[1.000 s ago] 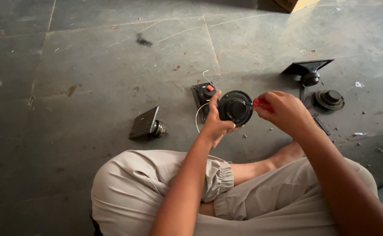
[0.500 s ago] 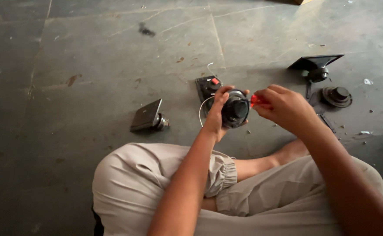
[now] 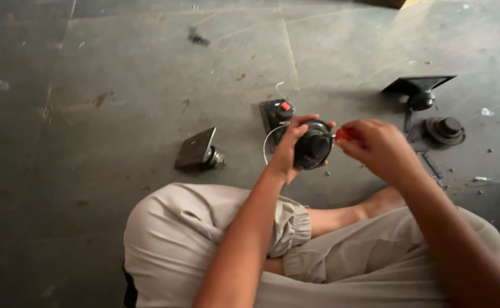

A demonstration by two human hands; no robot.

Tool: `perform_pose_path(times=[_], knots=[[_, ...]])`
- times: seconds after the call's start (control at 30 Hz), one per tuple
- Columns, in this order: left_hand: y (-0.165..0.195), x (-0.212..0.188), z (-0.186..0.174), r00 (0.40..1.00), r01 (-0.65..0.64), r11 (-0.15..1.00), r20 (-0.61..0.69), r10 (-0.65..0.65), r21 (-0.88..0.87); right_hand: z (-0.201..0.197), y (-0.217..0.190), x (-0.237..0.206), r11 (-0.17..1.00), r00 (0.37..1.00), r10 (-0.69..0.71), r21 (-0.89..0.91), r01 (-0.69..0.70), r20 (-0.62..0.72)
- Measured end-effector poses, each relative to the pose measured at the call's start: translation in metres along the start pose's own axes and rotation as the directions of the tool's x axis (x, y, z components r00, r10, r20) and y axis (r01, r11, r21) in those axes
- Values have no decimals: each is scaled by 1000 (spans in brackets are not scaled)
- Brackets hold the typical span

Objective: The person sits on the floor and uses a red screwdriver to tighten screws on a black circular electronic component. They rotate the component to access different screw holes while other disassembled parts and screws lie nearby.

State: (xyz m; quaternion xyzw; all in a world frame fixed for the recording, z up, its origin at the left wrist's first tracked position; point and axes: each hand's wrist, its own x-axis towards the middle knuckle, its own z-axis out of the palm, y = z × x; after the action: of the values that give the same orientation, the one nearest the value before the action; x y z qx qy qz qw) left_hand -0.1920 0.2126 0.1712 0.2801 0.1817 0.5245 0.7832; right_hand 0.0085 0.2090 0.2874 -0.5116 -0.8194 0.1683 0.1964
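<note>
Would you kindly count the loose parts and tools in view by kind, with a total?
Round black speaker part held in the left hand: 1
Red-handled tool in the right hand: 1
Square-plated horn parts on the floor: 2
Round black disc part: 1
Small black box with a red button: 1
Total: 6

Round black speaker part (image 3: 313, 145) — held upright — red-handled tool (image 3: 346, 134) at its edge

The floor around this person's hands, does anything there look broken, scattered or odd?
Yes. Dark speaker-like parts lie strewn over the grey floor, with small chips by the right hand. The left hand grips a round black part trailing a loose white wire.
</note>
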Motion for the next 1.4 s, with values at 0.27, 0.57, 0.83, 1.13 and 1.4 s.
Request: perform_pose_path(times=[0.27,0.57,0.83,1.13,1.4], knots=[[-4,-7,6,998,32,999,-45,-33,-41,1,5,-11,988,993,-115,-111,111,-31],[-2,-11,10,998,21,999,-60,-24,-43,2,7,-11,990,993,-117,-85,116,-16],[-2,-7,5,995,39,999,-92,-42,-25,-1,-5,-10,879,901,-429,-265,397,-71],[-3,-10,11,998,-69,996,6,69,-59,-7,4,-7,921,919,-384,-104,375,-87],[2,-9,12,989,-106,988,87,116,-110,-10,20,-15,964,974,-130,206,168,-186]])
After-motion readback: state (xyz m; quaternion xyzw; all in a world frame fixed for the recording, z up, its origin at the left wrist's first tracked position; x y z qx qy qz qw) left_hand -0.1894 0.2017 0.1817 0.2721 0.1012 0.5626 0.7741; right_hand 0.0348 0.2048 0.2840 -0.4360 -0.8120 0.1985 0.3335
